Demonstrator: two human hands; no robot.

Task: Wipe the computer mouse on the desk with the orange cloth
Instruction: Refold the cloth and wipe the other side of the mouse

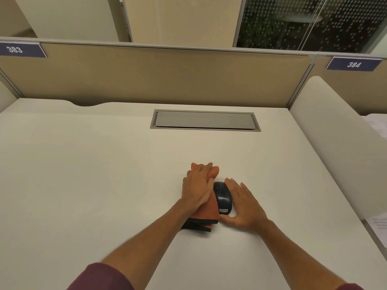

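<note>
A black computer mouse (223,198) lies on the white desk (104,164), its small label facing me. The orange cloth (206,212), folded with a dark hem, lies against the mouse's left side. My left hand (196,186) rests flat on top of the cloth, fingers pointing away from me, and presses it against the mouse. My right hand (243,203) cups the mouse's right side, fingers straight along it and thumb at its near end. Part of the cloth is hidden under my left hand.
A grey cable-tray lid (205,120) is set into the desk's far middle. Beige partition panels (167,76) with number plates 383 and 384 close the back. A white side divider (335,143) stands on the right, with papers (379,126) beyond it.
</note>
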